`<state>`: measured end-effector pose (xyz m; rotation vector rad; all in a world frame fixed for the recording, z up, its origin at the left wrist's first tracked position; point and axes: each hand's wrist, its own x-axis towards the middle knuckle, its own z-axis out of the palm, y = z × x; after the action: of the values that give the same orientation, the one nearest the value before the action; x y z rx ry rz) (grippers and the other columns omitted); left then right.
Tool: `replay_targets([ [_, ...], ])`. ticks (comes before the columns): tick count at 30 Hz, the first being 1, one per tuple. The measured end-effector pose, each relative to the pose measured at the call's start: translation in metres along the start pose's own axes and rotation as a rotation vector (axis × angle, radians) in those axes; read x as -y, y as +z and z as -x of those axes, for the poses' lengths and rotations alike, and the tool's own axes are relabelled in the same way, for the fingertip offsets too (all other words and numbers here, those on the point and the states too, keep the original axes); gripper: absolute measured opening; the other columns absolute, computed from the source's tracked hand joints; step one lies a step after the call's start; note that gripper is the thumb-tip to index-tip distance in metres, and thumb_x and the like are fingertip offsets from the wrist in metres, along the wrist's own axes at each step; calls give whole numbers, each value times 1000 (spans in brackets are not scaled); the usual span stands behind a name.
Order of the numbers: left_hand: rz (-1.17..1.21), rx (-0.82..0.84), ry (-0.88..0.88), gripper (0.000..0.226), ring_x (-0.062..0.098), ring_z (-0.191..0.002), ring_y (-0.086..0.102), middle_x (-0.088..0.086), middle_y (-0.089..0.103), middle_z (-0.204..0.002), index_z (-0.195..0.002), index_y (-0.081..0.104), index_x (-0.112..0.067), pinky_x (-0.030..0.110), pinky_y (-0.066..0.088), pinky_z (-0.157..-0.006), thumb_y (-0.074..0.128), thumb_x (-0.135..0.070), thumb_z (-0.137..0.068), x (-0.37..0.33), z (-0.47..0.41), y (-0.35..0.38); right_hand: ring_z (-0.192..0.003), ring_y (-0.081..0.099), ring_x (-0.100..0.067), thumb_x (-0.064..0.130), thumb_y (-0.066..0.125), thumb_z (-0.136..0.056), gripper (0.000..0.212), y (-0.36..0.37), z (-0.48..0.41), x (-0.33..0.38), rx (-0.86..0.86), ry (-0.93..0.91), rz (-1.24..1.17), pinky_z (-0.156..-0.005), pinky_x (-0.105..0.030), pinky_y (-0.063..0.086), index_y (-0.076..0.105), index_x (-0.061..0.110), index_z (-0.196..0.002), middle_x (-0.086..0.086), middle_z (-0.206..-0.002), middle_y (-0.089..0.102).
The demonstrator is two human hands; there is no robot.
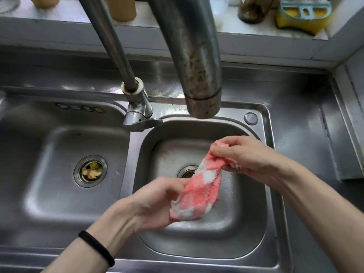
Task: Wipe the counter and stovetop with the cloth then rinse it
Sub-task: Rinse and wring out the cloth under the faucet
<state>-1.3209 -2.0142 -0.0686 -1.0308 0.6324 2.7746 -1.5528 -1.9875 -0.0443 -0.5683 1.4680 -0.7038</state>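
- My left hand (157,201) grips the cloth's (199,192) lower end.
- My right hand (248,156) pinches its upper end.
- The cloth hangs between them over the right basin (254,229), below the spout (202,103); seemingly no water runs.

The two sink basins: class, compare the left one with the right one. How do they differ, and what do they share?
The left basin is wider; the right basin is narrower and squarer. The left basin's drain holds food scraps; the right basin's drain shows none, though the cloth partly covers it. Nothing is held over the left basin; both hands hold the cloth over the right basin. Both are stainless steel.
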Motion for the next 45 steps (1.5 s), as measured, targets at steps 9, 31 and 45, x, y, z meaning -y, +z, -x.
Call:
replay_targets([
  [9,-24,-255,-78,38,24,-100,78,16,77,-119,-121,71,1,30,63,-69,46,-20,-103,6,-15,12,-90,75,-12,29,81,-85,15,14,11,-3,-527,-140,529,-86,-35,61,79,28,-100,7,-91,79],
  [31,-237,252,-234,31,9,-59,47,2,57,-79,-80,64,-15,15,33,-48,42,7,-88,-14,13,23,-81,73,-24,37,79,-82,68,60,70,-66,-286,-796,1360,-53,-32,59,63,8,-141,-6,-126,72],
  [45,-2321,-287,102,21,40,-101,70,9,71,-112,-119,55,-19,37,36,-66,50,-23,-99,-8,-8,20,-80,67,-28,39,54,-94,33,83,37,-39,126,23,1165,-62,-29,37,47,19,-69,1,-82,72],
])
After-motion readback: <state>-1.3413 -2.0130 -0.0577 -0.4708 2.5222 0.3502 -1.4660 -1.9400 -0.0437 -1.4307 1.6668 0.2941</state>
